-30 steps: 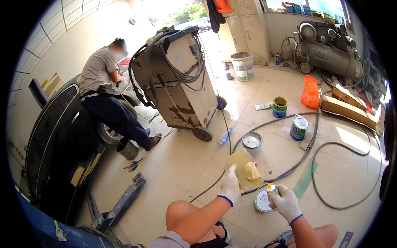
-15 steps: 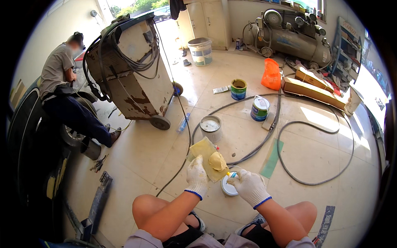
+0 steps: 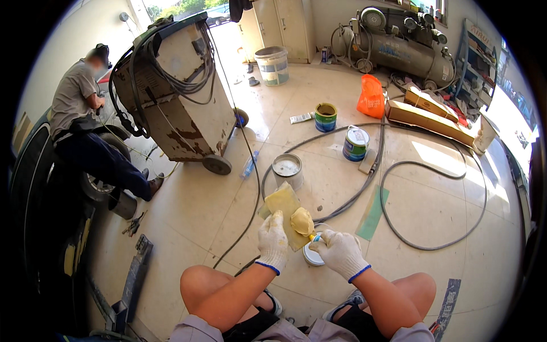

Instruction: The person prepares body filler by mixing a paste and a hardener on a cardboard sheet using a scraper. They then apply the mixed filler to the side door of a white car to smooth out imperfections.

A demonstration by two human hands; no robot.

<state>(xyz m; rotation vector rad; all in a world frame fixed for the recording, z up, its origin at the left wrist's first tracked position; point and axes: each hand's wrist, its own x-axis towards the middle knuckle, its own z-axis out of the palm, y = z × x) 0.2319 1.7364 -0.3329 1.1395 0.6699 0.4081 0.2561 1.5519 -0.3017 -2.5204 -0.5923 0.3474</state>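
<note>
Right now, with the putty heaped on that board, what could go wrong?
The yellow putty sits near the edge of the board held by the left hand; a tilt could drop it. The small tin below the right hand might get knocked over. The grey hose loops beside the knees, a likely snag when standing.

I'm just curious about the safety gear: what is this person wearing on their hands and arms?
Both the left hand and the right hand wear white knitted work gloves with a blue band at the cuff. The forearms are bare, with no sleeves in view.
</note>
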